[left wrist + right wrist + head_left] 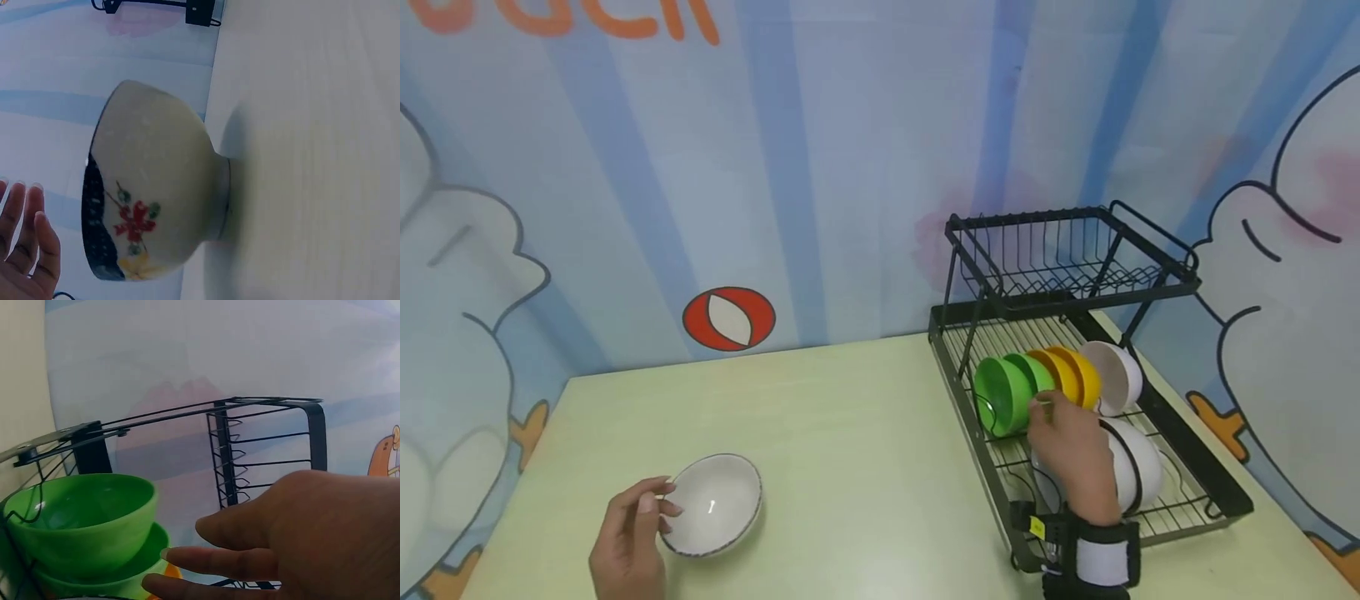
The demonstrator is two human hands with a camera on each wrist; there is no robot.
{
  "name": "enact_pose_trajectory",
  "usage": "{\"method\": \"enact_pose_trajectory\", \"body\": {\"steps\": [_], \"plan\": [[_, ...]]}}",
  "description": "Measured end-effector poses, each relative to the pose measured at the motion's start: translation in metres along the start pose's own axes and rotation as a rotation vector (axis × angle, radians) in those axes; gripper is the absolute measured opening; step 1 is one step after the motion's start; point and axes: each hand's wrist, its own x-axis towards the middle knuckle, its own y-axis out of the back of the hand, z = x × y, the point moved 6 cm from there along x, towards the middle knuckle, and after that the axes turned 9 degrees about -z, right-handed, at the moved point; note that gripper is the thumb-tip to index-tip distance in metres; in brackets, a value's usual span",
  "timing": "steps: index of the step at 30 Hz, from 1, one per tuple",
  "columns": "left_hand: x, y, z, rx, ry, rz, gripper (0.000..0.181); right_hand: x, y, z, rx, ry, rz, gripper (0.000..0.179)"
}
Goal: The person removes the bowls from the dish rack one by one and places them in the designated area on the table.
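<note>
Reach seems the step in hand: your right hand (1073, 454), fingers parted and gripping nothing visible, is at the green bowls (1009, 392) standing edgewise in the dish rack (1201, 467); next calls for a rim pinch. Their mouths face left, nesting axis crosswise. Your left hand (631, 540), relaxed, is beside the upright floral bowl (715, 504) on the tabletop (865, 467).

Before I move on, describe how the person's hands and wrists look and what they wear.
The left hand is ungloved, with no sleeve or strap showing in the head view. The right hand is ungloved too; its wrist wears a wide black strap with a pale rectangular panel, plus a small black block and a yellow label at one side.
</note>
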Motion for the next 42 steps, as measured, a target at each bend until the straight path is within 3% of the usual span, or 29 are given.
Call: {"method": "enact_pose_trajectory", "body": {"steps": [6,17,21,25,32,42], "plan": [[0.007,-0.004,0.032,0.135,-0.11,-0.12,0.02,-0.004,-0.006,-0.013,-0.096,0.068,0.056,0.036],[0.011,-0.026,0.054,0.128,-0.246,-0.278,0.024,-0.021,-0.004,0.0,-0.213,0.061,0.083,0.022],[0.014,-0.032,0.058,0.111,-0.291,-0.295,0.025,-0.027,-0.006,0.005,-0.262,0.077,0.073,0.019],[0.016,-0.038,0.062,0.103,-0.31,-0.318,0.025,-0.029,-0.01,0.009,-0.295,0.082,0.036,0.037],[0.018,-0.045,0.067,0.093,-0.335,-0.328,0.026,-0.032,-0.012,0.015,-0.282,0.075,-0.039,0.045],[0.018,-0.044,0.069,0.068,-0.359,-0.326,0.026,-0.038,-0.013,0.017,-0.329,0.139,0.001,0.046]]}}
